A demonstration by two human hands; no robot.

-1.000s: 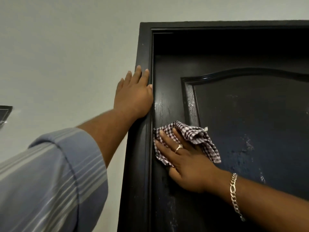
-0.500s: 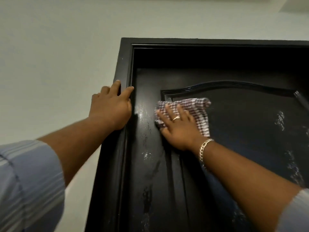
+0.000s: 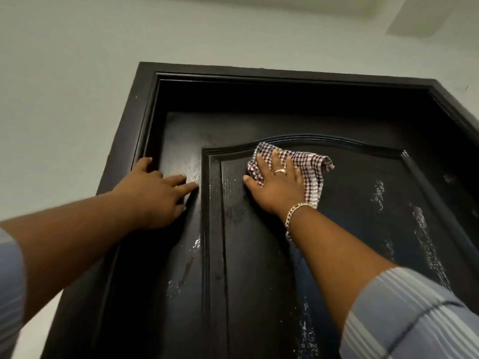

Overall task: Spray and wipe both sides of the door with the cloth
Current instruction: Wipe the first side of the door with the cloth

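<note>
The black panelled door [image 3: 259, 268] fills the view, seen from below, with wet spray streaks on its face. A checked cloth [image 3: 308, 167] lies flat against the upper left of the arched panel. My right hand [image 3: 277, 185] presses it to the door with straight, spread fingers. My left hand [image 3: 155, 195] rests on the door's left stile beside the frame, fingers extended, holding nothing. No spray bottle is in view.
The black door frame [image 3: 124, 141] surrounds the door at left and top. A pale wall [image 3: 64, 86] lies to the left and above, and the ceiling [image 3: 311, 6] shows at the top.
My right hand slid the cloth up and to the right, from the left stile onto the arched panel. My left hand shifted from the frame onto the door's stile. The view tilted upward.
</note>
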